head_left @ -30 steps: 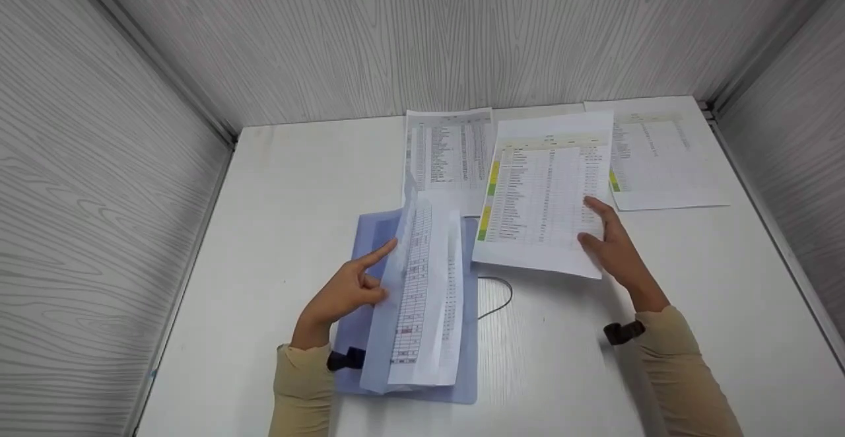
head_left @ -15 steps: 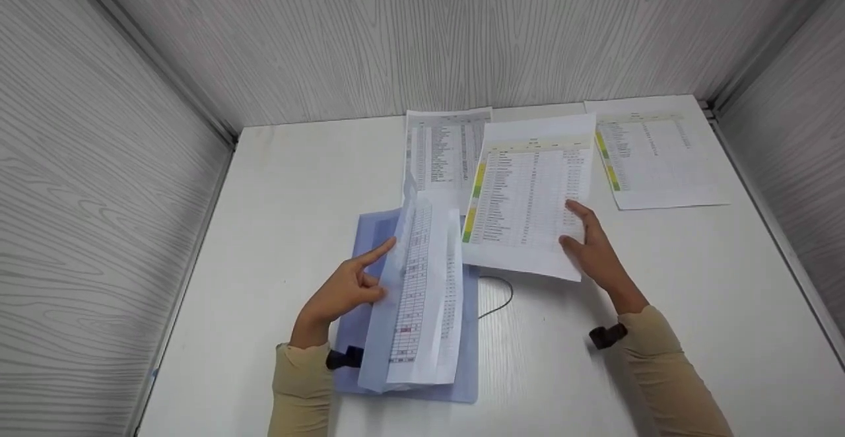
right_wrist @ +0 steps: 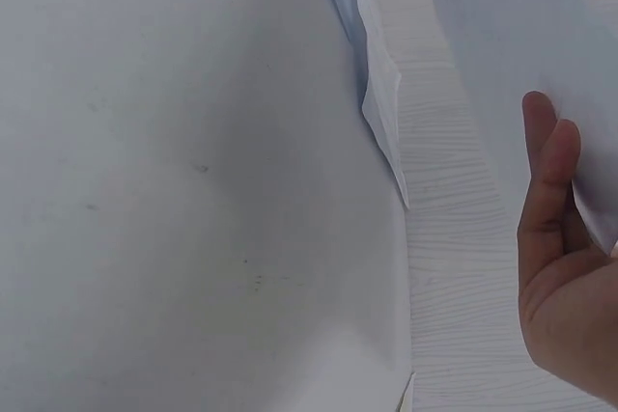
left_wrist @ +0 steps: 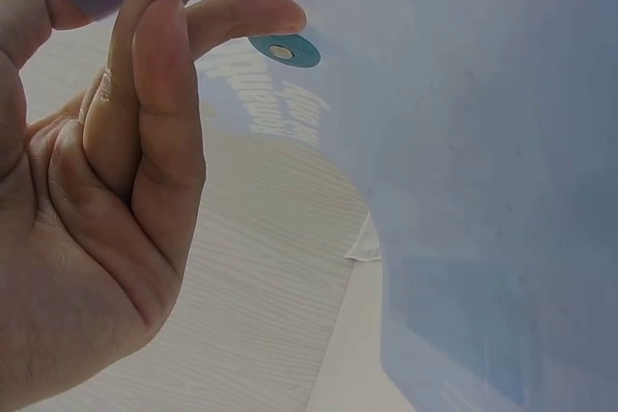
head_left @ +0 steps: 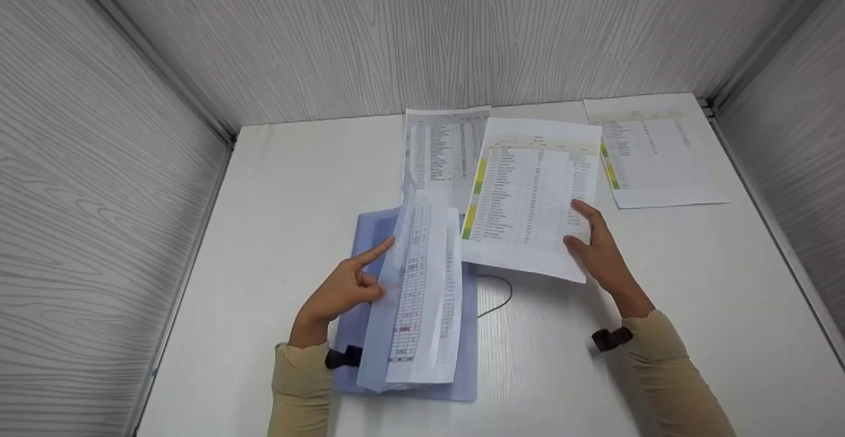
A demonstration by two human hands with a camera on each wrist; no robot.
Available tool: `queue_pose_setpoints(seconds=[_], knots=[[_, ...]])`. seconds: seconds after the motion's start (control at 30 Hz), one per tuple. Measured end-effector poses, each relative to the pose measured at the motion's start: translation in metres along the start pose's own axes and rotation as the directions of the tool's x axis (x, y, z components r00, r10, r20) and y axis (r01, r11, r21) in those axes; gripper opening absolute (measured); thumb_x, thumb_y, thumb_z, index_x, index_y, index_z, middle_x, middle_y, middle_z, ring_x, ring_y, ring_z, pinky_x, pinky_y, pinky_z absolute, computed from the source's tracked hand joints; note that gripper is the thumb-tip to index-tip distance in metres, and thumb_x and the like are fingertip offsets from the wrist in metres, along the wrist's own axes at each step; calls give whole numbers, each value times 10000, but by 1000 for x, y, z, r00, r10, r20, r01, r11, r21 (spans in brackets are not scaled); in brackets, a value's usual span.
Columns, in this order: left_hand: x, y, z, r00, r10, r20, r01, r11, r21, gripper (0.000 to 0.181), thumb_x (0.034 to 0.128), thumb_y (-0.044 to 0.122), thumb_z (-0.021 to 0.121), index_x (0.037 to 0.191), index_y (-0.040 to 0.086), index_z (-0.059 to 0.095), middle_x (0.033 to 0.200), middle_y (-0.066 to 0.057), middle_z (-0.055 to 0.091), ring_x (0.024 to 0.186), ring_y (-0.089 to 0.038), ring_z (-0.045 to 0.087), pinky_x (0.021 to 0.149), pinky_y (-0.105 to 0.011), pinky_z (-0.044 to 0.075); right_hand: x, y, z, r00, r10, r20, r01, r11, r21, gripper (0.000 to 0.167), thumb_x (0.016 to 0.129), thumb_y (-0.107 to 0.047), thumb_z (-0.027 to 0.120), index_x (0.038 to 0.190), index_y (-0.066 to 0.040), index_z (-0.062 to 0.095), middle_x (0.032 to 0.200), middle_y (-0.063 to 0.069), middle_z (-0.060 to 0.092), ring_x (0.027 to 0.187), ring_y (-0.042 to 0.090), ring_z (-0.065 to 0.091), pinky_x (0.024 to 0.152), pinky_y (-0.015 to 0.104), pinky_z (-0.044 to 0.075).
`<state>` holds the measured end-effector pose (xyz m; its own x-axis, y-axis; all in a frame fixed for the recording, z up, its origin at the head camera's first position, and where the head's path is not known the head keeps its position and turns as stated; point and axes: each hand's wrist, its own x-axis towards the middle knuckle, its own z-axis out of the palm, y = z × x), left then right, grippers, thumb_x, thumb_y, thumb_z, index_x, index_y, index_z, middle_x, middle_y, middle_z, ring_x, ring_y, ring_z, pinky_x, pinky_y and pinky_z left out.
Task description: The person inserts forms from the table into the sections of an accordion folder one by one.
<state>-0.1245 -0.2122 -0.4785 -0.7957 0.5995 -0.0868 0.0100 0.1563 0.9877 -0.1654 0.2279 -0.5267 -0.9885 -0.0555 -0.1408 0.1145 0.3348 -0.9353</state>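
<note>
"Folder (head_left: 470, 341) first. Where?"

"On the bench (head_left: 264, 226), in front of the person. Blue; flap (head_left: 377, 351) raised at a tilt, printed papers (head_left: 412, 292) showing inside, a cell or so red."

"Left hand (head_left: 340, 292)?"

"At the flap's left side. Index straight, tip touching the flap. Left wrist view: one fingertip at a teal snap (left_wrist: 304, 52). Cannot tell whether this grip pinches or only pushes."

"Right hand (head_left: 604, 255)?"

"Grip clamped on a sheet (head_left: 521, 193), near its lower right edge; thumb and index tips on the printed face."

"Lie of that sheet?"

"Right of the papers. From the head view it overlaps the folder's right edge and the back sheet (head_left: 445, 136). Rows of print; yellow and green cells down its left margin."

"Anything else?"

"Back sheet lies behind the folder, toward the rear wall (head_left: 436, 34). Corner sheet (head_left: 667, 166) at the far right, yellow-green margin too. Thin dark cord (head_left: 511, 292) curves out beside the folder. Sleeves (head_left: 304, 374) beige, a black device (head_left: 610, 339) at each wrist."
</note>
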Motion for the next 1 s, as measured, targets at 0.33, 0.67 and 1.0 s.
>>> queue_pose_setpoints(seconds=[0.33, 0.67, 1.0], knots=[[-1, 1, 1, 1000, -8, -9, 8, 1000, -2, 808, 835, -63, 554, 1546, 97, 204, 488, 75, 326, 425, -53, 208, 443, -253, 226, -8, 1, 6, 999, -3, 37, 2, 1000, 26, 690, 941, -1, 474, 1542, -183, 190, 1615, 98, 107, 1410, 338, 312, 1161, 523, 181], [-1, -1, 2, 1000, 19, 0, -19, 1000, -19, 807, 850, -44, 583, 1544, 65, 187, 491, 83, 337, 427, -47, 227, 438, -244, 231, -25, 5, 14, 994, -14, 109, 9, 999, 42, 761, 942, -7, 492, 1558, -225, 103, 1606, 113, 128, 1313, 300, 421, 902, 148, 396], [0, 0, 1, 1000, -1, -8, 0, 1000, -26, 821, 832, -40, 573, 1545, 58, 178, 491, 79, 365, 430, -39, 233, 446, -238, 236, -40, 14, 22, 989, -14, 150, 9, 999, 31, 812, 927, -1, 525, 1553, -248, 72, 1611, 112, 79, 1307, 325, 427, 880, 156, 421]])
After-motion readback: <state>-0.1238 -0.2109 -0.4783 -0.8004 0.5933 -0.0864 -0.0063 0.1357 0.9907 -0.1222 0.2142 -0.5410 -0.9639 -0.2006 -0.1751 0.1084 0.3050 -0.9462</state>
